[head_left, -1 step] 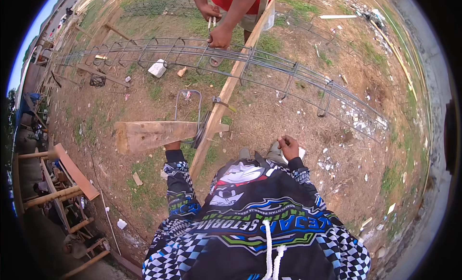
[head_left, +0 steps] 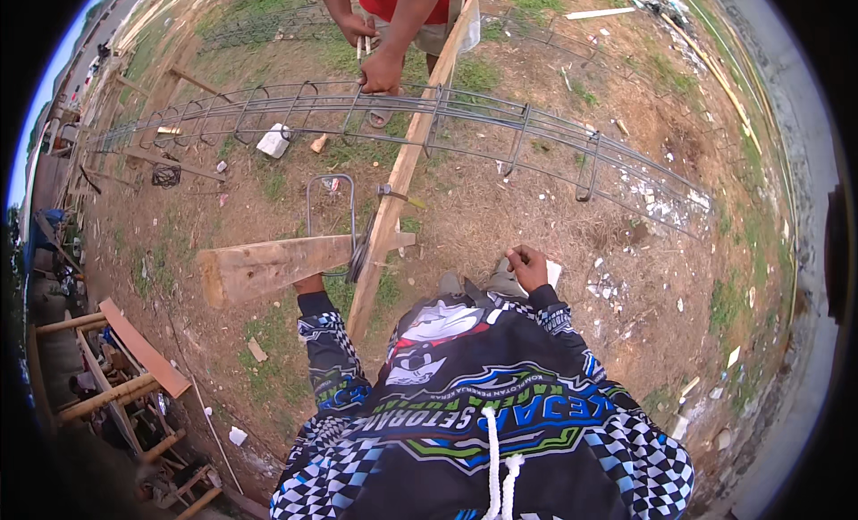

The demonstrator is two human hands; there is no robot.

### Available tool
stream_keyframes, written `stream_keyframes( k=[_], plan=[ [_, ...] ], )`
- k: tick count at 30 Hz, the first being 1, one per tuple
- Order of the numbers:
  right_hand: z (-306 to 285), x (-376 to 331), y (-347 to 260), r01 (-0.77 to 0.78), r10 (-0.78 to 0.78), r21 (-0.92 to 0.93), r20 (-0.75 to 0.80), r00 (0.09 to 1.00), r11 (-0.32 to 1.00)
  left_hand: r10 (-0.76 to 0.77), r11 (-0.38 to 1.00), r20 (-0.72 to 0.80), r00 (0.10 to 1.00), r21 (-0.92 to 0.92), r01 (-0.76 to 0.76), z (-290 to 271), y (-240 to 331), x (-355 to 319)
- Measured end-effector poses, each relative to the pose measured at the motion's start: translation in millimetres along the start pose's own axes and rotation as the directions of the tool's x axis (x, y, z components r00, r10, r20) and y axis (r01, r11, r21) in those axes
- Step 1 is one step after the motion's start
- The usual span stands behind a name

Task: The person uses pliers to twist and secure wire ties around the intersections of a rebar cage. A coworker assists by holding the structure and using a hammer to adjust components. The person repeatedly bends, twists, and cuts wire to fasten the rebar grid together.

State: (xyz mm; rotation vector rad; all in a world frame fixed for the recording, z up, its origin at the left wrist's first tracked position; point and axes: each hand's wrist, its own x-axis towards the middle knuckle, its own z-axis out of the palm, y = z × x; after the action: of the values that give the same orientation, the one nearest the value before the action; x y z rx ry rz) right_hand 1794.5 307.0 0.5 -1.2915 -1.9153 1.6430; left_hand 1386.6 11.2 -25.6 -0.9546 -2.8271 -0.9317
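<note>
My left hand (head_left: 309,283) reaches up to the underside of a thick wooden beam (head_left: 268,265) that lies crosswise over a long slanted plank (head_left: 402,176). The beam hides its fingers. My right hand (head_left: 528,266) hovers with its fingers curled closed above the dirt, next to a white scrap (head_left: 553,272); I see nothing in it. Bent rebar stirrups (head_left: 329,207) hang at the crossing of beam and plank. Beyond them a long rebar cage (head_left: 545,127) runs across the ground.
A person in a red top stands at the far side with both hands (head_left: 380,69) on the cage. Wooden trestles and boards (head_left: 125,368) stand at the lower left. A white block (head_left: 273,140), scraps and grass patches lie on the dirt.
</note>
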Motion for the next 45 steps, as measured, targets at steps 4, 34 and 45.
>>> stream_keyframes(
  k=[4, 34, 45],
  plan=[
    [-0.2, -21.2, -5.8, -0.038, 0.040, 0.025, -0.089, 0.995, 0.999, -0.301, 0.767, -0.040, 0.953, -0.604, 0.217, -4.5, -1.9, -0.7],
    [54.0, 1.0, -18.0, -0.046, 0.046, -0.004, 0.193, 0.980, 0.999, -0.655, 0.360, -0.016, 0.756, -0.886, 0.293, -16.8, 119.0, -49.4],
    [213.6, 25.8, -90.8, 0.039, 0.036, -0.127, 0.539, 0.841, 0.991, -0.573, 0.641, -0.306, 0.760, -0.745, 0.184, 1.3, 111.1, -52.6]
  ],
)
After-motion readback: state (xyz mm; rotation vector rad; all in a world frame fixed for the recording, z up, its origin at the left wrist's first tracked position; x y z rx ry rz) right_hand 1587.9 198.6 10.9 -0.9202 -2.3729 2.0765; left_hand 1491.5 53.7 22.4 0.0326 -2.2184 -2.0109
